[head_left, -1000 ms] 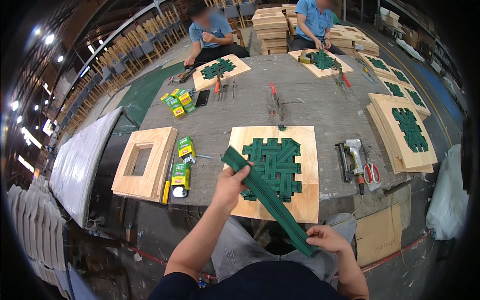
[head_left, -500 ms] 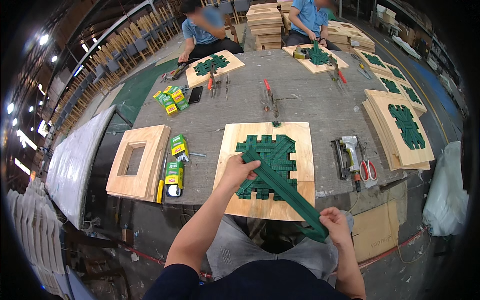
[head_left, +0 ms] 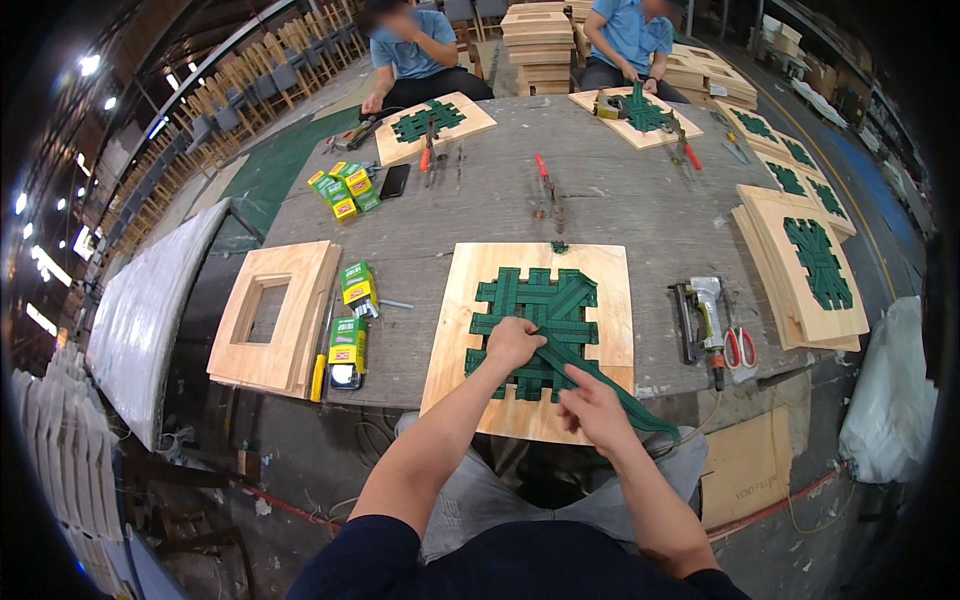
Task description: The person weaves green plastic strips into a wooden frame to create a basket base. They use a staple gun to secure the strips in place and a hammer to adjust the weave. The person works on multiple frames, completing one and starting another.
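A square wooden panel (head_left: 460,290) lies in front of me at the table's near edge, its middle covered by woven green webbing (head_left: 530,290). My left hand (head_left: 514,343) presses down over the weave, its fingers closed on one end of a green webbing strap (head_left: 632,408). From there the strap slants right and down, its loose end hanging past the panel's near edge towards my lap. My right hand (head_left: 596,408) is over the panel's lower right, next to the strap, with the index finger stretched out and the fingers apart. It appears to hold nothing.
Right of the panel lie a staple gun (head_left: 708,315) and red-handled scissors (head_left: 739,347). Stacked wooden frames (head_left: 225,335) and green-yellow boxes (head_left: 347,342) are on the left. Finished-looking panels (head_left: 775,245) pile up at right. Two co-workers (head_left: 415,45) sit across the table.
My left hand has moved right and down onto the weave with the strap's end. My right hand has let go of the strap and moved up and left; the loose end now hangs free.
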Demonstrator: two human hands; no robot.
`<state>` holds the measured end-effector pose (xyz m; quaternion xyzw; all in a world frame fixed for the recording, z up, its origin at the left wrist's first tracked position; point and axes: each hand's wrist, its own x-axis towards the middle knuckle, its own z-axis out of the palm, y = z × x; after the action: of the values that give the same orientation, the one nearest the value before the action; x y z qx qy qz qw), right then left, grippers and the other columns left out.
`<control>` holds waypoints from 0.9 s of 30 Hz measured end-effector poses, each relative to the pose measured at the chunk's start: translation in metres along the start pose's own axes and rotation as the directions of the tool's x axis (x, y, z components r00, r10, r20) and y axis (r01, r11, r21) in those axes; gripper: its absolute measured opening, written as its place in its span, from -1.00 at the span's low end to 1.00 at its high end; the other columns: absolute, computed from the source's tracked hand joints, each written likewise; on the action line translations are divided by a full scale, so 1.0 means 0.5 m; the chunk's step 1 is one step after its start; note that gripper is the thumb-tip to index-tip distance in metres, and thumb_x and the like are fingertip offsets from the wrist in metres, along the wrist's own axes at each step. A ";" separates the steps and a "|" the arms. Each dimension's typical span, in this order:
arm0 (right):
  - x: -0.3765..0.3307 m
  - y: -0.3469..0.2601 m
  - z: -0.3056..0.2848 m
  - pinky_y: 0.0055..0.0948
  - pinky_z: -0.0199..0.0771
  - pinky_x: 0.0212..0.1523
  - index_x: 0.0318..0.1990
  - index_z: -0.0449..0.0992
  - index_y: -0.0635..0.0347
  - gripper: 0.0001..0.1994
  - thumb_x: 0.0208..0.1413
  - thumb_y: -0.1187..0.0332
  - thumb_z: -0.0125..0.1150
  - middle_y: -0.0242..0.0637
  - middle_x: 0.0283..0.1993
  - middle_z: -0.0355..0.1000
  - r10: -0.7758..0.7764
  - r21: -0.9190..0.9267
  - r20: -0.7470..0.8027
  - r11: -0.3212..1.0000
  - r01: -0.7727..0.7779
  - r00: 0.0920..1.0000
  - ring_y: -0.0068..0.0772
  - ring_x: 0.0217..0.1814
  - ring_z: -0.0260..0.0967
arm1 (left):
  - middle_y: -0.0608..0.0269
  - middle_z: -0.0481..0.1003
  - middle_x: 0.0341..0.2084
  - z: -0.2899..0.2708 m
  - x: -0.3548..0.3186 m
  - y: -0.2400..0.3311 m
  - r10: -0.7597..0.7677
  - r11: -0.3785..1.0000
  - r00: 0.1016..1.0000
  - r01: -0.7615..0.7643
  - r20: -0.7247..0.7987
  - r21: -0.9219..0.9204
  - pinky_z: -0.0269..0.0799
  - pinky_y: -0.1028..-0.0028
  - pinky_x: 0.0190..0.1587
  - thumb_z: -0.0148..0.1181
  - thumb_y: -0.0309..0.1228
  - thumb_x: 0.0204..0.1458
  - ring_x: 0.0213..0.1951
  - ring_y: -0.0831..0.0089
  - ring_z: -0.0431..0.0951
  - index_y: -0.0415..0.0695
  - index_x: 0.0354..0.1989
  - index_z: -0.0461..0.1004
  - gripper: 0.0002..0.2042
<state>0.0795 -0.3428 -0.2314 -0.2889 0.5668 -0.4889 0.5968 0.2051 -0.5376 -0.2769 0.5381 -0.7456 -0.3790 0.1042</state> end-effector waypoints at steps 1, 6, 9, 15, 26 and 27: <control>0.039 0.001 0.007 -0.49 0.40 -0.47 0.56 0.01 0.23 -0.32 0.35 0.46 0.13 -0.31 -0.40 0.48 0.050 0.033 0.044 0.998 -0.051 0.998 -0.56 -0.52 0.36 | 0.05 0.70 -0.30 0.003 0.004 0.014 0.017 1.000 1.000 -0.017 0.013 0.013 0.59 0.24 -0.11 0.49 -0.21 -0.03 -0.22 0.18 0.71 -0.20 -0.16 0.71 -0.65; 0.137 -0.013 0.036 -0.44 0.35 -0.54 0.58 -0.19 0.20 -0.22 0.29 0.49 0.06 -0.34 -0.45 0.45 0.247 0.153 0.178 0.949 -0.275 0.952 -0.50 -0.58 0.37 | 0.03 0.70 -0.25 0.004 0.003 0.014 -0.028 0.998 0.999 0.026 0.040 0.056 0.60 0.24 -0.07 0.51 -0.17 -0.07 -0.18 0.16 0.72 -0.17 -0.14 0.72 -0.62; 0.157 -0.007 0.040 -0.41 0.33 -0.56 0.54 -0.14 0.19 -0.25 0.25 0.50 0.05 -0.34 -0.45 0.45 0.278 0.162 0.189 0.937 -0.309 0.942 -0.48 -0.58 0.37 | 0.05 0.70 -0.24 0.004 0.004 0.017 -0.018 0.995 0.998 0.011 0.065 0.098 0.60 0.24 -0.06 0.48 -0.14 -0.04 -0.16 0.14 0.71 -0.14 -0.13 0.72 -0.62; 0.187 0.002 0.047 -0.40 0.30 -0.56 0.39 0.08 0.17 -0.44 0.27 0.45 0.10 -0.33 -0.45 0.45 0.317 0.321 0.083 0.889 -0.326 0.945 -0.47 -0.58 0.36 | 0.04 0.69 -0.17 -0.051 0.056 0.003 0.079 0.989 0.997 -0.077 -0.014 0.127 0.59 0.19 -0.01 0.25 -0.20 0.17 -0.10 0.08 0.69 -0.05 -0.09 0.71 -0.72; 0.241 0.046 0.033 -0.47 0.28 -0.56 -0.43 0.35 -0.02 -0.69 0.33 0.12 0.22 -0.38 -0.42 0.41 0.150 0.899 0.348 0.226 -0.375 0.925 -0.50 -0.58 0.29 | 0.15 0.68 -0.37 -0.097 0.107 -0.009 -0.045 0.998 0.970 0.033 0.241 0.054 0.61 0.32 -0.47 0.07 -0.33 0.30 -0.58 0.34 0.63 0.02 0.12 0.63 -0.70; 0.252 0.050 0.029 -0.48 0.29 -0.57 -0.43 0.36 -0.02 -0.68 0.33 0.09 0.23 -0.38 -0.42 0.41 0.129 0.897 0.375 0.199 -0.395 0.918 -0.50 -0.58 0.30 | 0.17 0.69 -0.37 -0.102 0.109 -0.010 -0.072 0.997 0.963 0.067 0.259 0.031 0.59 0.34 -0.51 0.06 -0.35 0.30 -0.63 0.37 0.61 0.03 0.12 0.63 -0.70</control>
<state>0.0846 -0.4516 -0.3006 0.1858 0.1209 -0.5868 0.7788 0.2155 -0.6094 -0.2586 0.5106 -0.7376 -0.4417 -0.0137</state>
